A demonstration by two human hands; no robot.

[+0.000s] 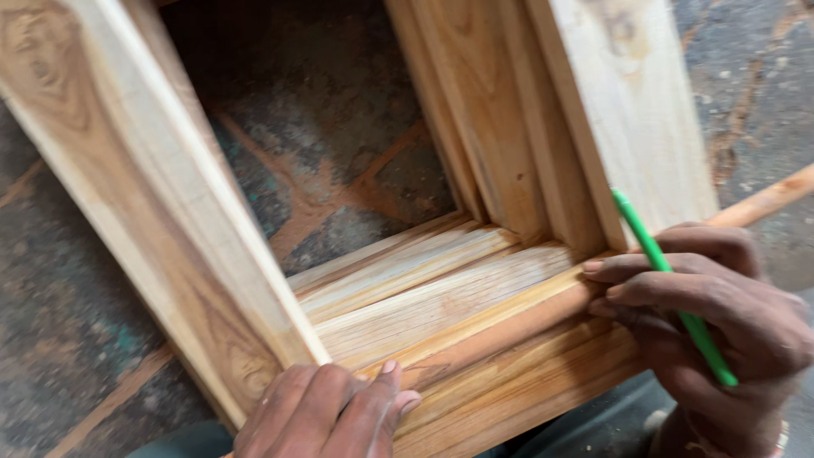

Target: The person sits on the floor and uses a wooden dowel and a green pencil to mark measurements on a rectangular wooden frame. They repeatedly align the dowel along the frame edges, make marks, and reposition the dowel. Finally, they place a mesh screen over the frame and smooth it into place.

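The pale, stepped-moulding wooden frame [441, 305] sits tilted over the mottled grey stone floor [331, 153], its near rail running across the lower part of the view. The left hand [326, 411] lies on that rail near the left corner joint, fingers curled loosely and gripping nothing, seemingly just pressing down to keep the frame from shifting. Over at the right corner, the right hand [712, 318] is wrapped around a slim bright green pencil [666, 280] while its fingertips [604, 288] rest against the moulding, likely bracing the hand for steady work at the joint. A thin brown wooden stick [763, 202] lies beyond.
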